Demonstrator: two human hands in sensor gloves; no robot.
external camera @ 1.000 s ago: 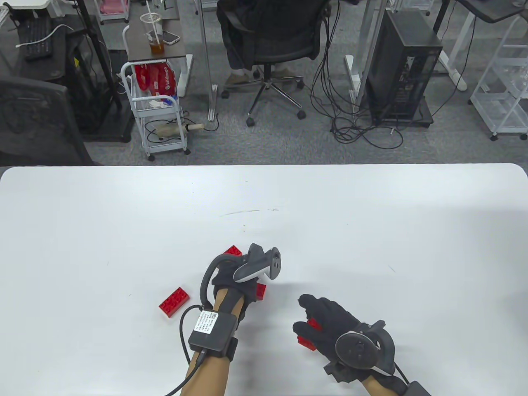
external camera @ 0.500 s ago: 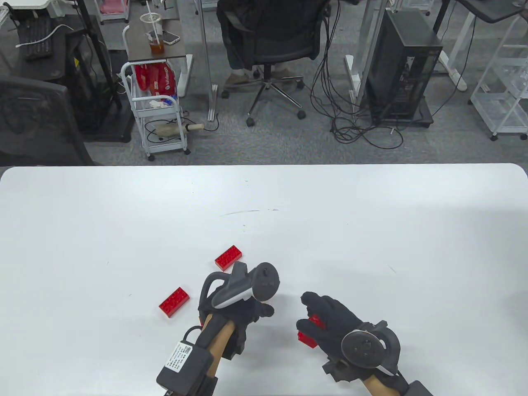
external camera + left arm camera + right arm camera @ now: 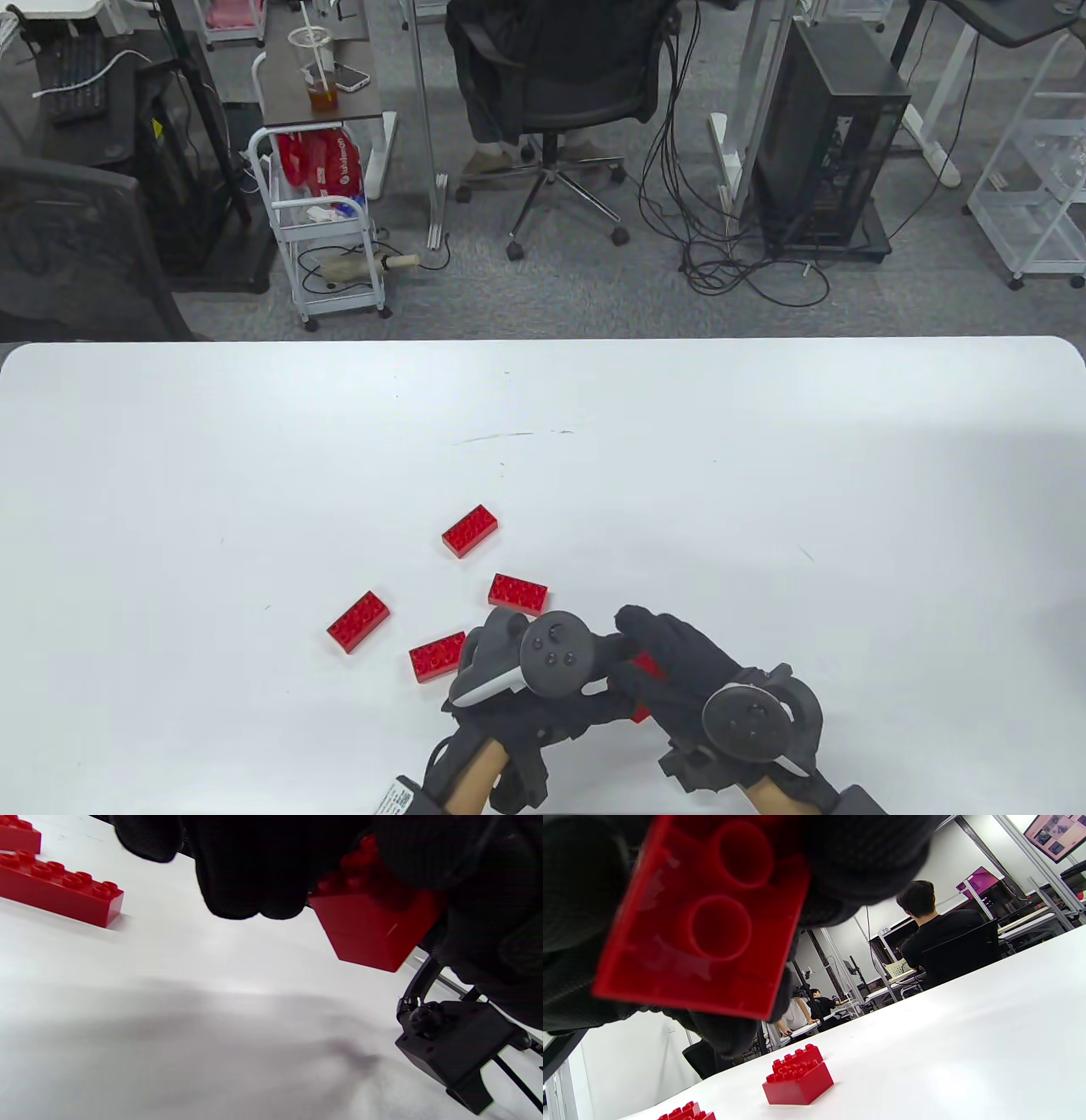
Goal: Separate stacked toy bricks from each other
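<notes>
Bricks (image 3: 646, 671) stacked, pinched in right grip (image 3: 670, 671); left grip (image 3: 585, 705) touching, closure unclear; 4 loose.

We read "70" on a small white tag (image 3: 885, 930) fixed to a post (image 3: 878, 955) far back in the right wrist view. In the table view, a red bag (image 3: 327, 165) in the cart (image 3: 293, 255) carries white lettering that we take for "lululemon", though it is small. The label (image 3: 392, 798) at the left wrist is too fine for us to read.
</notes>
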